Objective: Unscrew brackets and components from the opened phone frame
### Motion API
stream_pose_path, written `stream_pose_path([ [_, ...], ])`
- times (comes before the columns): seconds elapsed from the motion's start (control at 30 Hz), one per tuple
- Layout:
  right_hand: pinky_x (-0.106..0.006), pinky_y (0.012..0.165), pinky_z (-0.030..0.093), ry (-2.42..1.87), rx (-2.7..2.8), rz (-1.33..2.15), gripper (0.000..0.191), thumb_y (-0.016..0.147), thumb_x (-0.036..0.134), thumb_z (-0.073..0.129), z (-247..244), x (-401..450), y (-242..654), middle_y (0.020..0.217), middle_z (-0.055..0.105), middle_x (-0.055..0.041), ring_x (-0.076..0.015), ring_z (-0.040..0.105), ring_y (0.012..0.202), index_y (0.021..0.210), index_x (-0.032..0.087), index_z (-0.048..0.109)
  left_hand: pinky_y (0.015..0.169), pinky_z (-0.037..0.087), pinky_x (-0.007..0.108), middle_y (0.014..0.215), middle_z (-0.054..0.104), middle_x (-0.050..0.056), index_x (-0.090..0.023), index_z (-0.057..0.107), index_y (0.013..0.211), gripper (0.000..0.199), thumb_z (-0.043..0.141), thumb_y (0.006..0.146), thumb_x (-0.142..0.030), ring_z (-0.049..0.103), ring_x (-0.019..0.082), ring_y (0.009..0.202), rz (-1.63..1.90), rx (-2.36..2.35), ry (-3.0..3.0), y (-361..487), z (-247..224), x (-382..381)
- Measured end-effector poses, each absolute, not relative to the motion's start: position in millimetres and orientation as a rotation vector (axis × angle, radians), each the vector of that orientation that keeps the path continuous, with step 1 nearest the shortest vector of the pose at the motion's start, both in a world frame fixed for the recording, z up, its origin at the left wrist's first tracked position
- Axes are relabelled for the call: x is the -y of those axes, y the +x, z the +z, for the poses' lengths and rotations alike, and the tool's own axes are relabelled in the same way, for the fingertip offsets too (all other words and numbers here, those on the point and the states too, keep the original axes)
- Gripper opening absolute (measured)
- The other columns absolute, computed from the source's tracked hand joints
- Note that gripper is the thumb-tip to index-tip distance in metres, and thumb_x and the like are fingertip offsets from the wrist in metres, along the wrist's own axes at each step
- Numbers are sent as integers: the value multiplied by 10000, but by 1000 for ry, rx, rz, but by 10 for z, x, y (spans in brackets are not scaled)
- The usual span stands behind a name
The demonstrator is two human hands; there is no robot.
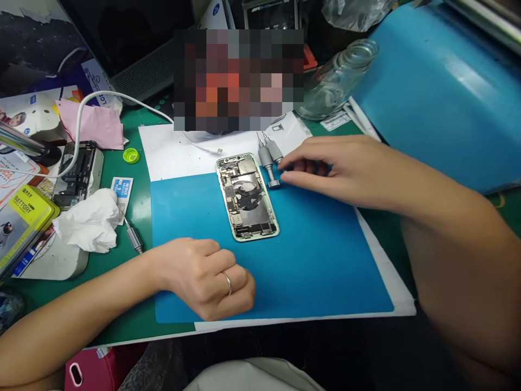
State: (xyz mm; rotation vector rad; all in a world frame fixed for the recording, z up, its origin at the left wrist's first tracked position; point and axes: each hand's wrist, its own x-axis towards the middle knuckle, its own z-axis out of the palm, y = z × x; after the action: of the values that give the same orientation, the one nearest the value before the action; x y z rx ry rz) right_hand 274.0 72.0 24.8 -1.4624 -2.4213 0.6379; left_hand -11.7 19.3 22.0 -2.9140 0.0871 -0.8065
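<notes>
My left hand point(209, 279) rests as a fist on the blue mat point(325, 260), a ring on one finger; nothing shows in it. On the mat's upper part lies an opened phone point(247, 198), its circuit board and inner parts bare. Just right of the phone, two grey precision screwdrivers lie side by side, tips pointing away. My right hand point(325, 165) has thumb and forefinger at the cap end of the right screwdriver point(272, 147), hiding that end. The left screwdriver point(266, 158) is apart from my fingers.
At left are a third screwdriver point(133, 238), crumpled tissue point(91, 220), a second opened phone point(77, 171) and a yellow battery box point(30, 217). A white cable point(122, 93) arches over them. Behind my right hand stands a tilted glass jar point(336, 81). A blurred patch hides the back middle.
</notes>
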Motion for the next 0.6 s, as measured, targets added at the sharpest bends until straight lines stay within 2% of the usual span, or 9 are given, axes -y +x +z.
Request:
stream_pose_path([
  [0.1,-337,648,446,-1447,2506,741,317,920,465,560,223,-741,2775,849,671,-78,-212,602,744,1061,212,688,388,296,230,597,426,-51,-182,681,751,155,621,895,-184,410,58,466,-834,-79,-2917,-126,202,-186],
  [0.33,-312,623,443,-1339,2509,723,296,935,470,527,162,-782,2815,838,678,-49,-199,607,728,981,227,689,407,303,259,567,407,-61,-174,627,768,160,590,923,-184,419,84,476,-802,95,-2968,-131,155,-234],
  [0.47,-309,581,441,-1352,2488,776,272,915,443,557,149,-797,2843,783,653,-38,-193,588,682,1033,238,690,438,322,282,564,442,-57,-181,606,771,208,522,960,-202,434,96,493,-742,173,-3038,-146,144,-270],
  [0.6,-296,545,433,-1369,2462,885,317,919,451,545,163,-815,2880,817,662,-43,-179,587,666,1121,247,678,459,323,292,578,486,-53,-184,577,778,194,516,962,-184,457,105,503,-711,200,-3096,-155,143,-288],
])
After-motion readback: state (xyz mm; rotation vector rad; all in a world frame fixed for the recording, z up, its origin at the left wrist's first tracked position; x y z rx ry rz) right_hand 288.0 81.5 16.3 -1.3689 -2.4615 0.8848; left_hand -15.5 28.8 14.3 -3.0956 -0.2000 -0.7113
